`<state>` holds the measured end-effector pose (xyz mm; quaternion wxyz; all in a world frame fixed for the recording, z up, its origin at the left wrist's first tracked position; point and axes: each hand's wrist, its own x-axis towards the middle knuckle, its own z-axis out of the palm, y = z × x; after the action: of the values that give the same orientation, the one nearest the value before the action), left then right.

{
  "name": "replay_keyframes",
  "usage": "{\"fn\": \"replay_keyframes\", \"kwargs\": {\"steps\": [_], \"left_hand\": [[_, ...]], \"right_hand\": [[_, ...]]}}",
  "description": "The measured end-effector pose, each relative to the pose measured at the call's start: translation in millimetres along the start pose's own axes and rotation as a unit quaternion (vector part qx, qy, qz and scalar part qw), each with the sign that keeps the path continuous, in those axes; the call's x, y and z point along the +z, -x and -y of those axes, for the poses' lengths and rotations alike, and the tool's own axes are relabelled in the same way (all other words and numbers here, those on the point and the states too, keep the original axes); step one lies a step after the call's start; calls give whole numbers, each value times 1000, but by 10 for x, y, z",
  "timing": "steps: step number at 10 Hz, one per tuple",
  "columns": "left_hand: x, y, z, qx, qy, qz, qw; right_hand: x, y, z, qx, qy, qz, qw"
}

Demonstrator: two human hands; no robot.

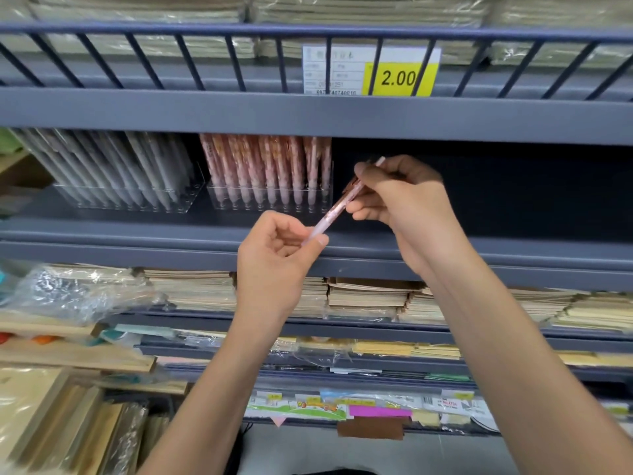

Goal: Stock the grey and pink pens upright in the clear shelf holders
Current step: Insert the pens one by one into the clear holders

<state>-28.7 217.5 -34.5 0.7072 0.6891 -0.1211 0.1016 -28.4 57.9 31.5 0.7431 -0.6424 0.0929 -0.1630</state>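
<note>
A pink patterned pen point(337, 209) slants in front of the middle shelf, held by both hands. My left hand point(277, 258) pinches its lower tip between thumb and fingers. My right hand point(400, 197) grips its upper part, and the pale cap end sticks out above the fingers. On the shelf behind, a clear holder point(270, 200) is packed with upright pink pens point(263, 162). To its left a second clear holder point(137, 200) carries leaning grey pens point(113, 166).
The dark shelf point(479, 248) runs to the right of the pink holder. A railed shelf above carries a yellow 2.00 price tag point(400, 77). Stacks of notebooks point(370, 296) and crumpled plastic wrap point(75, 293) fill the lower shelves.
</note>
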Motion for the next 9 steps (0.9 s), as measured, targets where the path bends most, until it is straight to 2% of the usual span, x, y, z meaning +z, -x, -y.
{"fn": "replay_keyframes", "kwargs": {"steps": [1,2,3,4,5,7,9], "left_hand": [[3,-2,8,16,-25,-3,1000],[-56,-24,21,62,-112,31,991],[-182,-82,127,127,-288,92,945],[-307,-124,291,215,-440,114,864],[-365,-99,436,264,-501,110,817],[-361,-83,566,298,-517,86,798],[-355,-86,575,298,-518,85,797]], "right_hand": [[15,25,-17,-8,10,33,999],[7,41,-23,-32,44,60,997],[-40,-11,11,-109,70,-2,992],[-75,-57,21,-173,72,-29,982],[-54,-105,-23,-210,87,-52,972],[53,-296,-132,-240,198,-44,949],[191,-540,-189,-195,314,-4,929]]}}
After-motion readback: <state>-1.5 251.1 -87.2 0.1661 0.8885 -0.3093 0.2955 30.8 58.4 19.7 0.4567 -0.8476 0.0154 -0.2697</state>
